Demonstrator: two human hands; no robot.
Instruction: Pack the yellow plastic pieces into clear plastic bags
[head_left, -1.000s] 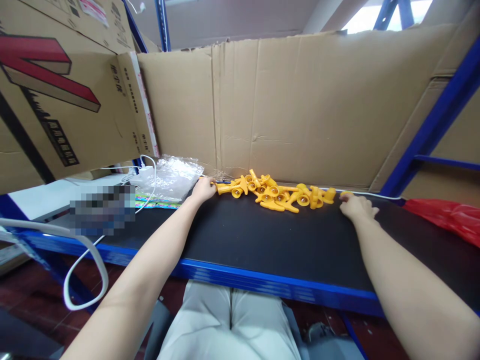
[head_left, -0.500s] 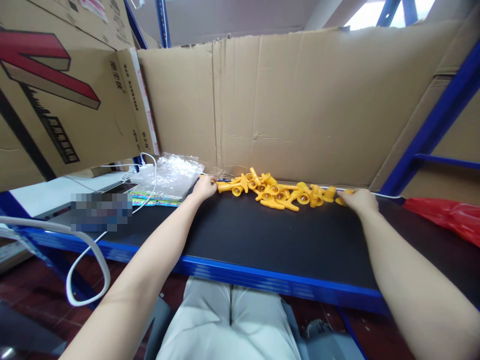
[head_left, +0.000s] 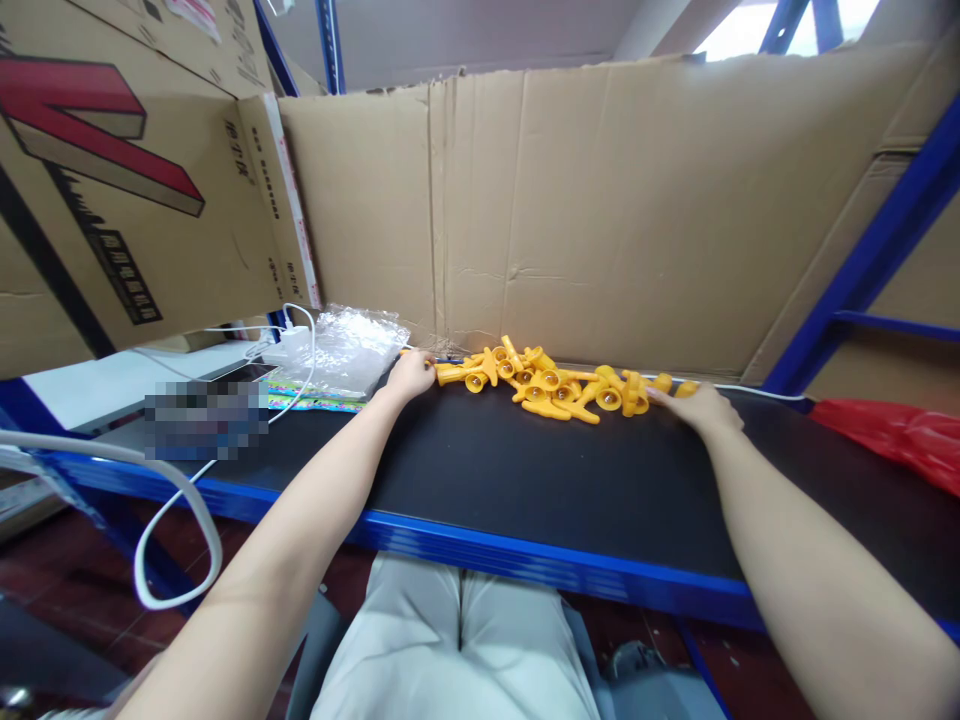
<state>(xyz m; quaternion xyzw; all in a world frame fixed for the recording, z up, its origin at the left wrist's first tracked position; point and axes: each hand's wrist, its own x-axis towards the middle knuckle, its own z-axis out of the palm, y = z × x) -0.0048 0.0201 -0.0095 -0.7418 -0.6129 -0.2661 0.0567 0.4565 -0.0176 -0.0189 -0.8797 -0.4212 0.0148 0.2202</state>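
A heap of several yellow plastic pieces (head_left: 551,385) lies along the back of a black shelf top (head_left: 555,490). Some have round cup-shaped ends with a small shiny bit inside; others show slim curved arms. At the heap's left end is my left hand (head_left: 412,375), its fingers curled in against a yellow piece there; the fingertips are partly hidden. My right hand (head_left: 701,405) rests low at the right end, fingers stretched towards the heap and touching its outermost pieces. One yellow piece (head_left: 686,389) shows just behind those fingers.
Clear plastic bags (head_left: 349,350) lie left of my left hand, beside a white cable (head_left: 311,350). A cardboard sheet (head_left: 600,220) stands behind the heap. A red plastic bag (head_left: 892,430) is at the right. The shelf's blue front edge (head_left: 555,565) runs before my lap.
My right hand has slid left along the shelf to the heap's end, its fingers now reaching further among the pieces there. My left hand has stayed in place.
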